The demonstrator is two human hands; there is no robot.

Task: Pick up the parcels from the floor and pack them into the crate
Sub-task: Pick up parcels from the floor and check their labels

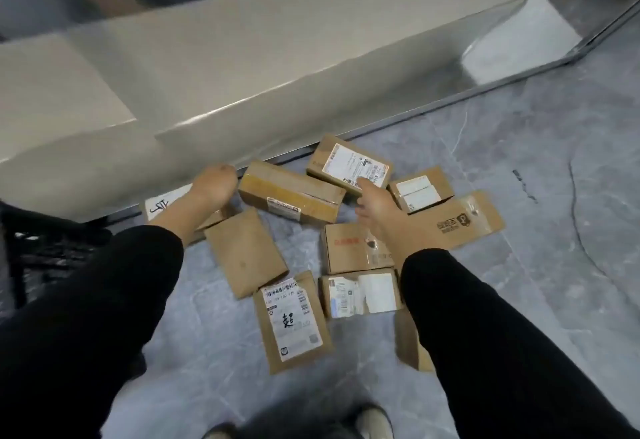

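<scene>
1. Parcels point(292, 321), roughly ten brown cardboard boxes and mailers, are lying in a loose cluster on the grey marble floor point(519, 265), just near of a brushed-steel counter point(242, 58).
2. Both black-sleeved arms are reaching down over the pile, so the picking step looks to be only starting; nothing is being lifted yet.
3. The right hand point(375, 213) is stretching toward the white-labelled box point(349, 163) at the far middle of the cluster. Its fingers point(362, 184) are released and extended, with one tip at the label's near edge; whether it is touching or hovering is unclear.
4. The left hand point(207, 193) is hanging over the handwritten-label parcel point(162, 201) at the left, beside the long taped box point(291, 196). Its fingers are folding away from the camera, so I cannot tell whether they are grasping anything.
5. The next move is probably calling for the right fingers to wrap the white-labelled box by its sides, lift it clear of its neighbours and carry it leftward.
6. The crate point(41, 248) is showing only as a dark mesh shape at the left edge, cut off by the frame and partly covered by the left sleeve; its inside is hidden.
7. One parcel is lying largely under the right sleeve, and most label print is too blurred to read.
</scene>
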